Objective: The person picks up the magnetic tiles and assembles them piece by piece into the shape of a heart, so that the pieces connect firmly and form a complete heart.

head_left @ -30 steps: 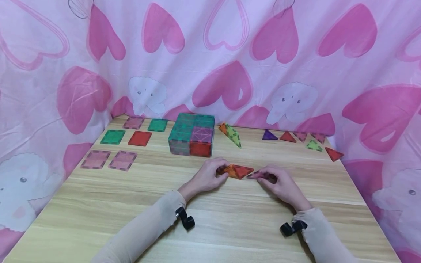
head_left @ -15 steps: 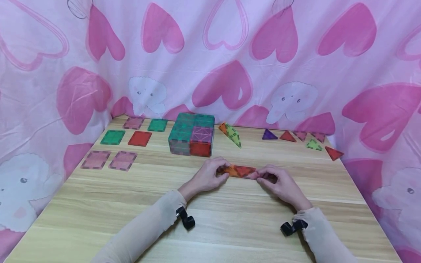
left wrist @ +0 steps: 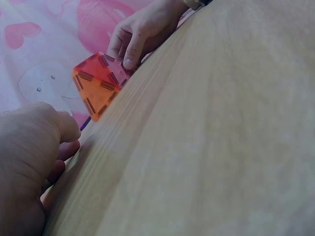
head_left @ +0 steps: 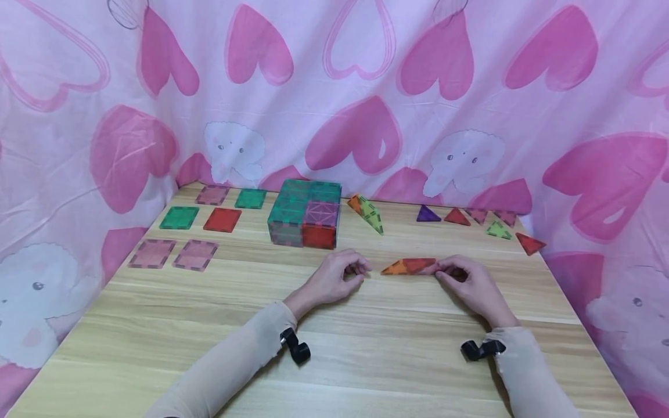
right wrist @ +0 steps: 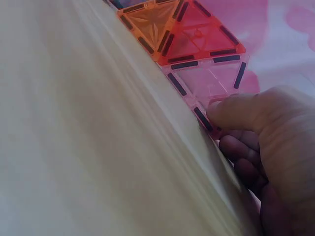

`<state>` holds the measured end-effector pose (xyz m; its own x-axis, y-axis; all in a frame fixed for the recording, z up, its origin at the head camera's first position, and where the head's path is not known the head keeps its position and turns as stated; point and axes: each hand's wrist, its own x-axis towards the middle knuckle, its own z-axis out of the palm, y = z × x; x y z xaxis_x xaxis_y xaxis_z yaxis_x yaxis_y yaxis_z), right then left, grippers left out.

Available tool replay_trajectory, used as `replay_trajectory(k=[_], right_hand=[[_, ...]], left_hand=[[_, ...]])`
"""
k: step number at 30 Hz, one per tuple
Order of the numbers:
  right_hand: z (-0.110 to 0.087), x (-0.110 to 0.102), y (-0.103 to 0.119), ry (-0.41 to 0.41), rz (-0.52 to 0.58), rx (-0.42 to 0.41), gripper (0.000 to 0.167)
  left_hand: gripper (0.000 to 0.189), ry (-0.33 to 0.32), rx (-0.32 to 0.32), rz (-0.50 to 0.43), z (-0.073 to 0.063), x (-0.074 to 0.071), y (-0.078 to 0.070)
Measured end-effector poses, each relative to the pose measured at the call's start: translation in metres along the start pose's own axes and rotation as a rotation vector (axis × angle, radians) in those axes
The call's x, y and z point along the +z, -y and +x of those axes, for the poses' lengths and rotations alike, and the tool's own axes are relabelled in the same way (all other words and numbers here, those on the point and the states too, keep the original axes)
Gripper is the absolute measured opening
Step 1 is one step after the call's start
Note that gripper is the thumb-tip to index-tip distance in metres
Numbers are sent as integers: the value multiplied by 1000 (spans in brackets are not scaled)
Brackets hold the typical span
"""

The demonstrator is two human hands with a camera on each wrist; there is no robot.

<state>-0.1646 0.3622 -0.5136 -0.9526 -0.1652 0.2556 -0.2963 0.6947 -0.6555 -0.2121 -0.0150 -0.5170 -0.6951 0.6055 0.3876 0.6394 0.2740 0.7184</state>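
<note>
Tiles (head_left: 414, 266), triangular in orange, red and pink, stand joined on the worktop (head_left: 376, 348), the right hand (head_left: 477, 288) pinching the pink tile (right wrist: 209, 78), the left hand (head_left: 333, 278) loosely curled, holding nothing.

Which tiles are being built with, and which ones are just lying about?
In the job:
orange triangle tile
red triangle tile
pink triangle tile, pinched by the right hand

Seemingly just lying about:
six square tiles
box-shaped tile block
orange-and-green tile strip
six loose triangle tiles
</note>
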Motion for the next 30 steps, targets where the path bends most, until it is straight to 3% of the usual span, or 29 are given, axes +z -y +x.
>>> replay_trajectory(k=[7,17,22,30], right_hand=[[-4,-16,-16,-162,-135,86,16],[3,-6,-10,-244,-155,61,14],[18,11,-4,-254,-141,41,14],[60,41,10,-217,-109,24,17]], left_hand=[[16,-4,16,-8,0,-1,-1],[19,5,9,-24,-1,1,0],[20,6,3,-26,-1,1,1],[20,23,-14,-20,1,-1,0]])
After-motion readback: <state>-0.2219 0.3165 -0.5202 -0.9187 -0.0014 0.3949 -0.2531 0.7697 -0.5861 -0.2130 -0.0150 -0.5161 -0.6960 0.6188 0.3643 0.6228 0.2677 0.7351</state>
